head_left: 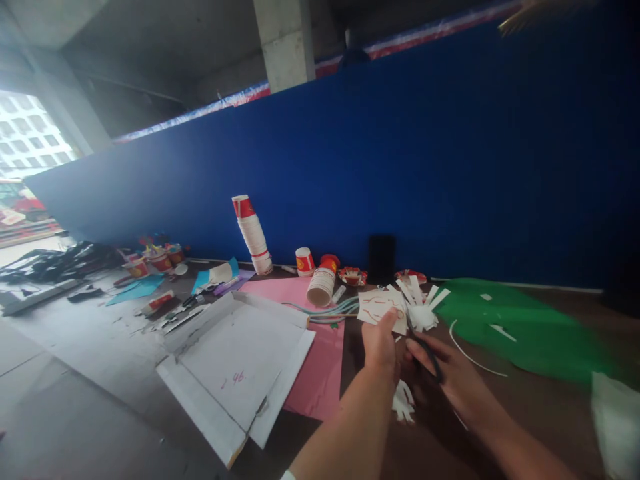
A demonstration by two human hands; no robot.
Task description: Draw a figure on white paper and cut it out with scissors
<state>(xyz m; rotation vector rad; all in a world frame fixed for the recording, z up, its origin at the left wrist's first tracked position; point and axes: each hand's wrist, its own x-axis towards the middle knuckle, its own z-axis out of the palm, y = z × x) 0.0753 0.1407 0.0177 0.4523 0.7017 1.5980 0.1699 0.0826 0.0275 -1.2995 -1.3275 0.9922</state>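
My left hand (381,343) pinches a white piece of paper (373,305) with reddish-brown lines drawn on it, thumb on top. In my right hand (450,370) is a pair of dark-handled scissors (427,353), its blades up against the right edge of that paper. Just beyond the blades lies a white paper cup cut into spread strips (423,313). Below my hands, another cut white paper piece (403,402) rests on the dark table, partly covered by my left forearm.
A shallow white cardboard box (235,360) lies left on pink paper (320,380). Behind stand a tall stack of paper cups (253,237) and a tipped cup stack (321,287). Green paper (515,327) spreads right, near a thin white strip (473,353). A blue panel (450,167) closes the back.
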